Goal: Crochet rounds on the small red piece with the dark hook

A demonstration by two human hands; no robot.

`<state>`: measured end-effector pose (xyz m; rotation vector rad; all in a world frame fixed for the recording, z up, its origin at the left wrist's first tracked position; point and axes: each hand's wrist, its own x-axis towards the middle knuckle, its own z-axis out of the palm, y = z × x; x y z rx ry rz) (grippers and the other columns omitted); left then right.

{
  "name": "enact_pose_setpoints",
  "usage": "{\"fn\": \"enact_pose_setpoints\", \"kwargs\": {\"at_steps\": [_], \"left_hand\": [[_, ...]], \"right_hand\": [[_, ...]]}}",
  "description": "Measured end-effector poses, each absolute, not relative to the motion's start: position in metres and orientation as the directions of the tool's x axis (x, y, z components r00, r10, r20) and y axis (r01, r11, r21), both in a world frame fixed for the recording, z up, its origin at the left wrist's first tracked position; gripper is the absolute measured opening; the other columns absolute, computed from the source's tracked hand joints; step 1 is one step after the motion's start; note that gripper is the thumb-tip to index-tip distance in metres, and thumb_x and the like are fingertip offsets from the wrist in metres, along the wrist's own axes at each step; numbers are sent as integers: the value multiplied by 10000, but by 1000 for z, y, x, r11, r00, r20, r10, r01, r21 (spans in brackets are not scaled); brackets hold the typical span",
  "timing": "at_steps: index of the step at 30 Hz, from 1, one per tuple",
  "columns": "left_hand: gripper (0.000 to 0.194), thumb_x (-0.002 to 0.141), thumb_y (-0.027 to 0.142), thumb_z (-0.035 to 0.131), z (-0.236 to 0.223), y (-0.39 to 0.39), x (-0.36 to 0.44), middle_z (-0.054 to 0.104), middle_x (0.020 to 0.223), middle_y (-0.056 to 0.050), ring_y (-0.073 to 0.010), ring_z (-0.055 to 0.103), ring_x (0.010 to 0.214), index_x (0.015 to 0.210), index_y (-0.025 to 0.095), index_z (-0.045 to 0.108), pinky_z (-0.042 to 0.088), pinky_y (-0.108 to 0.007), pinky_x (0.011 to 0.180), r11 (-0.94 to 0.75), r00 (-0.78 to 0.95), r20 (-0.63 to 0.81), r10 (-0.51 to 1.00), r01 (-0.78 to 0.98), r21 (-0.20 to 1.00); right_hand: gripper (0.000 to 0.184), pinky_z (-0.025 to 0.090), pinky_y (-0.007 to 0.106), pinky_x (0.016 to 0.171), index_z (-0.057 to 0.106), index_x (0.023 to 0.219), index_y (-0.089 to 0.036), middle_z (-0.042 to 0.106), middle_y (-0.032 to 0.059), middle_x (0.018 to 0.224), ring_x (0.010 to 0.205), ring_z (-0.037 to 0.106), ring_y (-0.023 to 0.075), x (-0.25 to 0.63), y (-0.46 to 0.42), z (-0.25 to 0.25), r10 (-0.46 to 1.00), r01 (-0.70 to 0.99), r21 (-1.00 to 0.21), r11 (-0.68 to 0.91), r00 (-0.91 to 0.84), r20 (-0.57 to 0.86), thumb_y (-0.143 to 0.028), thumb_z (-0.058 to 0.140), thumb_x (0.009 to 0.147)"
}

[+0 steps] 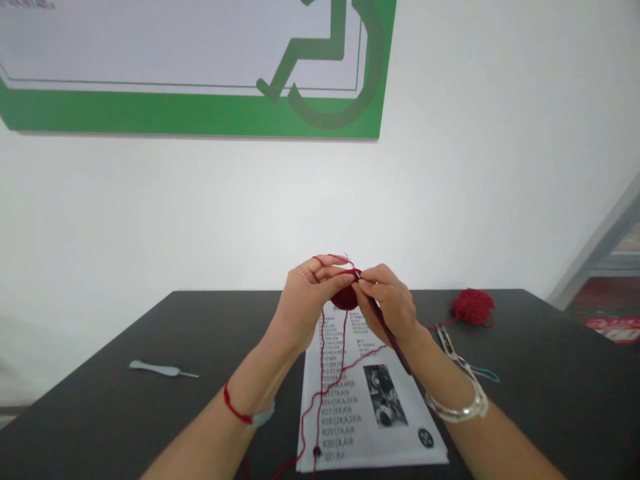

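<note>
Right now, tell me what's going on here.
A person is crocheting at a dark table. Their left hand pinches a small round piece of red crochet, while their right hand holds a dark crochet hook to it. Red yarn crosses a printed pattern sheet; a red yarn ball sits to the right.

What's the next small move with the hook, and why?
Probably catch the yarn and draw it through with the crochet hook in the right hand: its tip appears to sit at the edge of the red crocheted piece, while the left hand holds the piece with yarn looped over its fingers.
</note>
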<state>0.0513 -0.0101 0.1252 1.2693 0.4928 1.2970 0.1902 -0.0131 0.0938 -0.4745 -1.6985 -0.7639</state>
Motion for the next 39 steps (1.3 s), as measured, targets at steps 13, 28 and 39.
{"fn": "enact_pose_setpoints", "kwargs": {"at_steps": [13, 28, 39], "left_hand": [[917, 722, 72, 690, 130, -11, 43, 686, 687, 41, -87, 607, 593, 1457, 202, 158, 456, -204, 606, -170, 400, 387, 831, -480, 861], [487, 729, 94, 569, 125, -6, 42, 595, 634, 55, -104, 570, 541, 1210, 155, 522, 472, -247, 531, -482, 400, 472, 786, -83, 872], [616, 708, 38, 535, 127, -9, 41, 564, 635, 74, -94, 539, 577, 1291, 201, 425, 457, -224, 561, -607, 381, 552, 742, 31, 794]], "right_hand": [[185, 496, 258, 527, 468, 899, -232, 584, 10, 770, 633, 564, 137, 188, -15, 91, -54, 667, 191, 720, -221, 974, -69, 540, 850], [431, 463, 501, 1012, 384, 1348, -156, 475, 196, 1321, 1247, 477, 284, 181, -21, 94, 281, 710, -52, 702, -210, 937, -142, 416, 918], [266, 503, 454, 976, 521, 1170, -200, 563, 146, 1244, 1178, 545, 230, 181, -27, 99, 326, 604, -124, 788, -238, 915, -166, 401, 935]]}}
